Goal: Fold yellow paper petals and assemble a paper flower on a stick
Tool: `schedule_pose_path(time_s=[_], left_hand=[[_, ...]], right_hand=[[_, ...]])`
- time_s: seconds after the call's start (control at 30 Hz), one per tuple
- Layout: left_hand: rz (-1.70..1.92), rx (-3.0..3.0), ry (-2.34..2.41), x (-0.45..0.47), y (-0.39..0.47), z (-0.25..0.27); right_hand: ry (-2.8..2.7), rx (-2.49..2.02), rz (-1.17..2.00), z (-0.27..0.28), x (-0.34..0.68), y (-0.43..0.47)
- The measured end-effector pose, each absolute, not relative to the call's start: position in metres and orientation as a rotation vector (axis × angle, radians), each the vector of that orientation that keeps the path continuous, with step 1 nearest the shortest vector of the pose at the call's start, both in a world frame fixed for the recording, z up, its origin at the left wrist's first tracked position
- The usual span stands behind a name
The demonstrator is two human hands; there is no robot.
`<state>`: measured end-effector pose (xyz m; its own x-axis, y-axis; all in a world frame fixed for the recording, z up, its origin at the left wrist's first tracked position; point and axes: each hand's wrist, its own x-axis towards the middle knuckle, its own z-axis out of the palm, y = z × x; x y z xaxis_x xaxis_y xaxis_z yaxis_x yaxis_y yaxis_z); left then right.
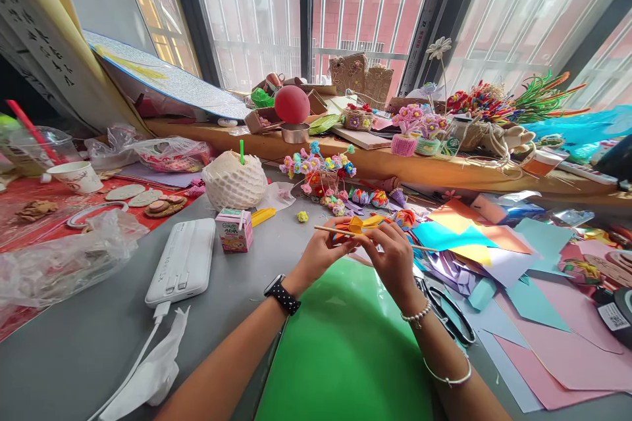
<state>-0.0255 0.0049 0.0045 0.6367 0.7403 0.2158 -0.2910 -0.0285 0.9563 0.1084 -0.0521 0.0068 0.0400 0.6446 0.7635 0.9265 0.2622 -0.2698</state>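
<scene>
Above the green board [345,348], both hands are closed around a small folded paper piece [364,223] in orange and yellow. My left hand [318,260] pinches its left side. My right hand [392,263] grips its right side together with a thin wooden stick [326,229], which crosses in front of the paper and sticks out past both sides. Fingers cover part of the paper, so its full shape is hidden. Just beyond the hands lie several folded paper flowers [379,198]. Black-handled scissors [451,316] rest beside my right wrist.
Coloured paper sheets [557,335] spread over the right side. On the left are a white power bank [182,260] with its cable, a small pink drink carton [234,230] and a coconut [234,181] with a green straw. Crafts crowd the wooden sill [365,156].
</scene>
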Motion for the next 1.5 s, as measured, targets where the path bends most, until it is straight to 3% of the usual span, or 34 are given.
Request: schedule_pose_path(time_s=[0.63, 1.5], left_hand=[[0.852, 1.384, 0.451, -0.026, 0.006, 0.001], [0.833, 1.356, 0.503, -0.024, 0.006, -0.002]], right_hand=[[-1.697, -1.589, -0.134, 0.010, 0.110, -0.050], [-1.797, -1.591, -0.160, 0.013, 0.118, -0.053]])
